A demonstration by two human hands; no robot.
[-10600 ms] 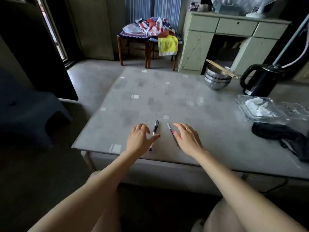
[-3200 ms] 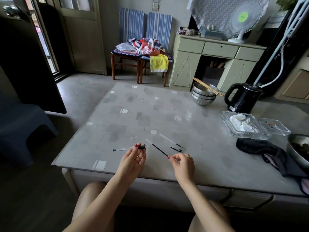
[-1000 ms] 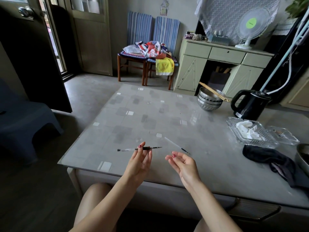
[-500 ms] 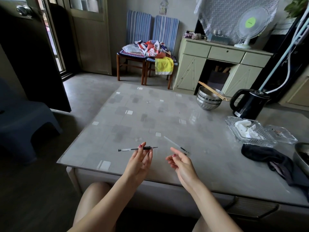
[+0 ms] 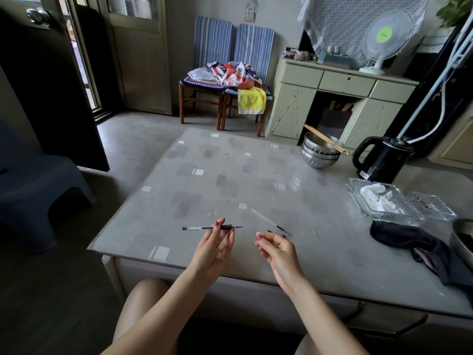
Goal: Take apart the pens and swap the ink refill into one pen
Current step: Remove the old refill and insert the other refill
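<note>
Left hand [image 5: 213,245] pinches a clear-barrelled black-gripped pen [image 5: 212,228] level above the grey table's near edge [image 5: 143,252]; right hand [image 5: 277,248] half-open, apparently empty.

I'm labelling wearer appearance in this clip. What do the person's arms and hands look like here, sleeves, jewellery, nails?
Both forearms are bare, with no sleeves, watch or bracelet in view. The left hand and the right hand have dark red polished nails. The right hand wears a thin ring on one finger. No gloves.
</note>
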